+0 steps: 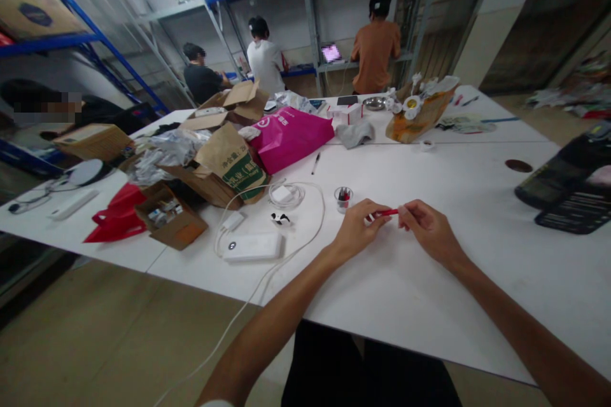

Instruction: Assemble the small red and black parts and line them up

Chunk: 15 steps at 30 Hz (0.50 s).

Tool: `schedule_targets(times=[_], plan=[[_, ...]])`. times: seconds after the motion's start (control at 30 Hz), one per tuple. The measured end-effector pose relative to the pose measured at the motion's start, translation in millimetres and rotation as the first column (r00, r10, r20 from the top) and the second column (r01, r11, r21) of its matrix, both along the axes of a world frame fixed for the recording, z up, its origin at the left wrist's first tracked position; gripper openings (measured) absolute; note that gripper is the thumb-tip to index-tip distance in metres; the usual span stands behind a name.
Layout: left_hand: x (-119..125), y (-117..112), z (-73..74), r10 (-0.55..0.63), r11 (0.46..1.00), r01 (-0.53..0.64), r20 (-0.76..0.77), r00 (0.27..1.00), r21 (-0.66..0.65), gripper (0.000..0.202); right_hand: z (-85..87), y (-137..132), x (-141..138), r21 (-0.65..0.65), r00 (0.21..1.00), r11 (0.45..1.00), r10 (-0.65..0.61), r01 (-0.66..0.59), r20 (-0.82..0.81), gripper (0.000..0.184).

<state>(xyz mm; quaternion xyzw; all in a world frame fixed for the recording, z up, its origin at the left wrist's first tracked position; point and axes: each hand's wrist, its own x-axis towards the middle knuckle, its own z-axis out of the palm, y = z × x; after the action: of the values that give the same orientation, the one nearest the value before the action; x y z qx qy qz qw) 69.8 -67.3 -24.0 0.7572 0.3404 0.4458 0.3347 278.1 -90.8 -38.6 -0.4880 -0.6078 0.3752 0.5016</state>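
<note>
A slim red pen (390,212) is level above the white table, between my two hands. My left hand (359,226) is closed around one end, its thumb and fingers pinching it. The fingers of my right hand (426,224) are closed at the other end, and that tip is hidden by them. Just left of my left hand stands a small clear cup (343,205) with several red and black small parts in it. A dark pen (316,164) lies farther back on the table.
A white power bank (252,247), a charger with coiled cable (282,194) and a small black-and-white figure (280,219) lie to the left. Behind are a magenta bag (296,137) and open cartons (169,222). A black bag (563,172) stands right. Several people sit beyond.
</note>
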Motion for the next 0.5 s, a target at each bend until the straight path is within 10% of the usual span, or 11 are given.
schedule_targets(times=[0.5], plan=[[-5.1,-0.2,1.0,-0.105,0.994,0.107,-0.150,0.983,0.002,0.030,-2.9,-0.9,5.0,-0.094,0.971,0.983,0.174,-0.160,0.162,0.062]])
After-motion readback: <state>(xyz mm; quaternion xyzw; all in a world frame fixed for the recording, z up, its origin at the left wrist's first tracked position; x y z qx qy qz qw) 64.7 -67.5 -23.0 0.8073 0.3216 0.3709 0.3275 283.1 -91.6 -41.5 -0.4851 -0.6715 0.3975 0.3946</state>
